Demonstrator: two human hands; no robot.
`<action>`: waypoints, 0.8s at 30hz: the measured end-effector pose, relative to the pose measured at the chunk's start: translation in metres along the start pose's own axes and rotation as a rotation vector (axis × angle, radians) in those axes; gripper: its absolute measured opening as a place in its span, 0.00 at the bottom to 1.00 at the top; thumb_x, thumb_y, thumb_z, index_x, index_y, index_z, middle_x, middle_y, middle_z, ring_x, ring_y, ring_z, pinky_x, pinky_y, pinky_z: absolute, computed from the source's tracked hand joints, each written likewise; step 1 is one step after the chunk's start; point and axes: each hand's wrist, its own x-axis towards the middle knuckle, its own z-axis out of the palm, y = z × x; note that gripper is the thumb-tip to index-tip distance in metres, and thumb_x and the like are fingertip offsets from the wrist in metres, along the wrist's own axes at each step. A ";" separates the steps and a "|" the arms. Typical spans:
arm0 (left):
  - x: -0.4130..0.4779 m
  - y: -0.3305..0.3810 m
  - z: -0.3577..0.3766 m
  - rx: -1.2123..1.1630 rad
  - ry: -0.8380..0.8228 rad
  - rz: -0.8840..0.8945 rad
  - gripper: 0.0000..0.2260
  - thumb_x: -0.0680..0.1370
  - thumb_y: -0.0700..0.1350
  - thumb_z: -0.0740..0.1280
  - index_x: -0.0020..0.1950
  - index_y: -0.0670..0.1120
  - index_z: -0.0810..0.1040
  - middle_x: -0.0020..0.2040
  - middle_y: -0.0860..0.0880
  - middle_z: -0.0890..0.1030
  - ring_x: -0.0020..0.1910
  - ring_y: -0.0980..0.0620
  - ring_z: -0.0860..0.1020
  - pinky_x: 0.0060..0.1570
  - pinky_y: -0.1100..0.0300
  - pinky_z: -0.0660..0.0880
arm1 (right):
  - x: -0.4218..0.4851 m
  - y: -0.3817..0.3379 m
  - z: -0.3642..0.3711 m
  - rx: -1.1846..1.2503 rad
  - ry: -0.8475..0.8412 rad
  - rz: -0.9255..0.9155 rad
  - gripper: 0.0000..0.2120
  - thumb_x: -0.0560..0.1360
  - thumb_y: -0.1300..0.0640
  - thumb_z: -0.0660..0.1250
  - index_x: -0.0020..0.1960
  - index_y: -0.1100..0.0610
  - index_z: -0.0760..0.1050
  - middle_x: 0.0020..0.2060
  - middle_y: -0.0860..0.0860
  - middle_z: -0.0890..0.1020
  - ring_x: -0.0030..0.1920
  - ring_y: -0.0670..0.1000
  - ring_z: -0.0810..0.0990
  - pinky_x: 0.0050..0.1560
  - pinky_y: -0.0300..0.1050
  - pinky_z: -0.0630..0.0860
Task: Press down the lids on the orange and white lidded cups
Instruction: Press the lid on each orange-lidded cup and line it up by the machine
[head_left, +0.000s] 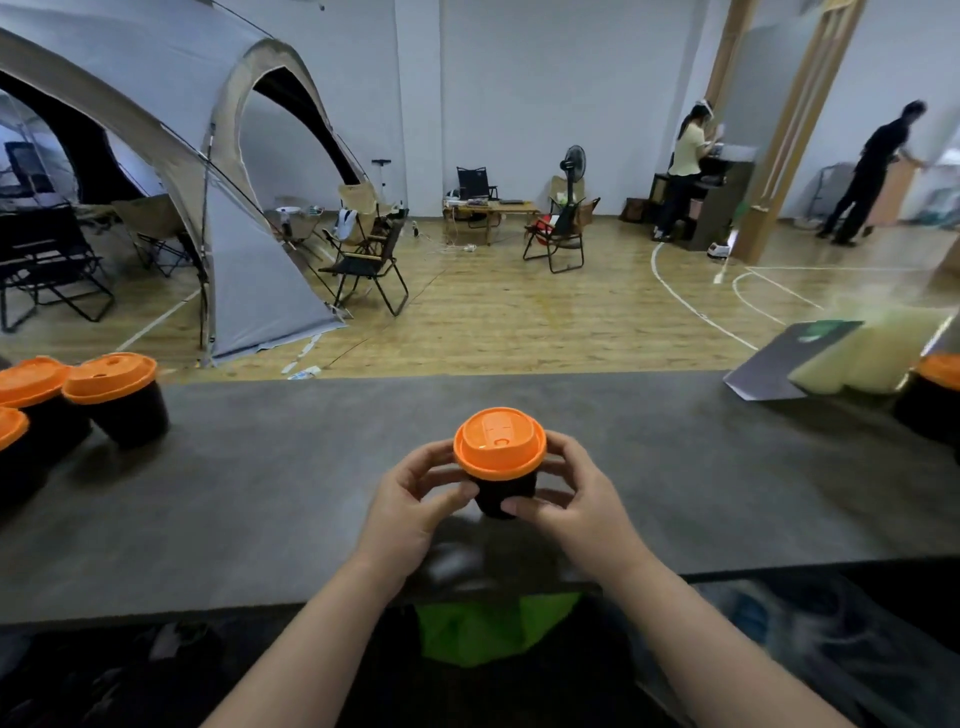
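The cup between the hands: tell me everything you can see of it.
The cup is black-walled, topped by an orange lid that looks plastic, with a raised top, a sip slot and a rim wider than the cup. It stands upright on the grey table, mid-front. The left hand and right hand grip its sides, fingers under the lid's rim, thumbs on the near wall. Lid seating: cannot tell.

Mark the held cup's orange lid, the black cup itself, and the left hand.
orange lid (500, 441): head view, middle of its top.
black cup (506, 491): head view, dark wall below the lid.
left hand (413, 496): head view, back of the hand.
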 end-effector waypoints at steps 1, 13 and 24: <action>0.003 -0.003 0.026 -0.007 -0.014 -0.005 0.18 0.73 0.39 0.75 0.59 0.55 0.82 0.58 0.48 0.85 0.59 0.49 0.82 0.57 0.51 0.78 | -0.003 0.006 -0.024 0.003 0.023 0.002 0.31 0.68 0.60 0.81 0.66 0.46 0.73 0.59 0.41 0.81 0.62 0.42 0.79 0.56 0.42 0.80; 0.032 -0.016 0.338 -0.137 -0.224 -0.119 0.20 0.80 0.28 0.62 0.63 0.50 0.79 0.54 0.49 0.86 0.57 0.52 0.83 0.52 0.57 0.81 | -0.065 0.086 -0.301 0.000 0.302 0.046 0.32 0.67 0.59 0.81 0.66 0.43 0.74 0.62 0.42 0.82 0.65 0.43 0.78 0.61 0.43 0.79; 0.049 -0.021 0.549 -0.106 -0.420 -0.234 0.22 0.80 0.27 0.56 0.61 0.51 0.78 0.54 0.49 0.83 0.46 0.63 0.84 0.42 0.66 0.79 | -0.119 0.121 -0.481 -0.099 0.563 0.139 0.33 0.68 0.56 0.82 0.67 0.41 0.72 0.60 0.35 0.81 0.62 0.36 0.78 0.55 0.29 0.76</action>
